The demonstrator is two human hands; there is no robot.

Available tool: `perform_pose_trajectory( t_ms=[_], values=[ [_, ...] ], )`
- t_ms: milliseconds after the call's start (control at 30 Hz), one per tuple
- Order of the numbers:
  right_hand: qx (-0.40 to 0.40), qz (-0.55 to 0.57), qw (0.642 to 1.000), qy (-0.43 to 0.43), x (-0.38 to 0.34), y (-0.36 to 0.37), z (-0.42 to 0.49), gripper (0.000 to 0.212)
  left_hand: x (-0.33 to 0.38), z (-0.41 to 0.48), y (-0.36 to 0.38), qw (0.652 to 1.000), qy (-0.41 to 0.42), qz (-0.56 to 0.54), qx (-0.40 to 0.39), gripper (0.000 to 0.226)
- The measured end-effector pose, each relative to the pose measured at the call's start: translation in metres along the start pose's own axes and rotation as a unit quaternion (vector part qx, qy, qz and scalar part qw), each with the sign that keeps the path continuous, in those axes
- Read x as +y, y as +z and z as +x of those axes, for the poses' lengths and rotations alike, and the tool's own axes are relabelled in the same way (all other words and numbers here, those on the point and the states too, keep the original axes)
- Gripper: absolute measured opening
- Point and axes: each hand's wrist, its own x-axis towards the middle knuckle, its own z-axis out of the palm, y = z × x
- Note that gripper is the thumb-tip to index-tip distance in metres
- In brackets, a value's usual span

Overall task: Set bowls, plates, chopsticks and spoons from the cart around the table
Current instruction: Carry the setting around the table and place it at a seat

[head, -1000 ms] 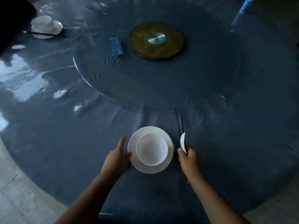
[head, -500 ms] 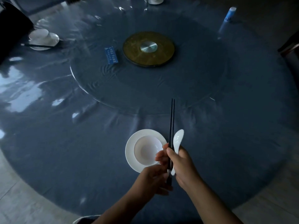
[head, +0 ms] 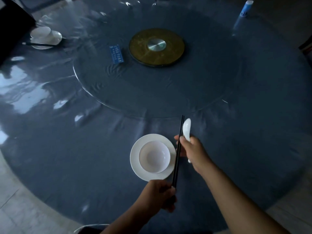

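Note:
A white bowl [head: 154, 157] sits on a white plate [head: 135, 157] near the front edge of the round table [head: 67, 149]. Just right of the plate, a pair of black chopsticks [head: 177, 154] is held lengthwise above the cloth. My left hand [head: 159, 195] grips their near end. My right hand [head: 194, 151] pinches them higher up and also holds a white spoon [head: 186, 129], bowl end pointing away from me. A second setting with a bowl [head: 40, 32], plate and chopsticks lies at the far left.
A brass-coloured turntable hub [head: 156, 47] sits at the centre under a glass disc, with a blue card [head: 116, 54] beside it. A blue and white bottle [head: 245, 8] stands at the far right. A dark chair [head: 10, 22] stands at the far left. Pale floor tiles border the table.
My left hand slid back along the chopsticks to their near end. My right hand, with spoon and chopsticks, moved further forward beside the plate.

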Motion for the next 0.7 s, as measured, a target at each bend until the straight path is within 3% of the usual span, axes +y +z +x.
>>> perform_pose_trajectory(
  t_ms=[167,300,433,600,700],
  values=[
    [-0.019,-0.095,0.995,-0.005,-0.003,0.002,0.062,0.021,-0.011,0.018,0.002,0.999,-0.026,0.002,0.041,0.014],
    [-0.033,-0.189,0.981,-0.016,0.011,0.013,0.088,0.032,-0.022,0.032,-0.001,0.995,-0.046,0.005,0.089,0.033],
    [-0.03,-0.238,0.971,-0.017,0.025,0.02,0.098,0.02,-0.033,0.039,-0.001,0.986,-0.069,0.046,0.144,0.046],
    [-0.013,-0.281,0.959,-0.035,0.025,0.026,0.097,0.022,-0.036,0.041,-0.005,0.982,-0.058,0.123,0.13,0.035],
    [-0.006,-0.262,0.965,-0.019,0.025,0.026,0.094,0.029,-0.04,0.04,-0.006,0.985,-0.068,0.099,0.128,0.032]
  ],
)
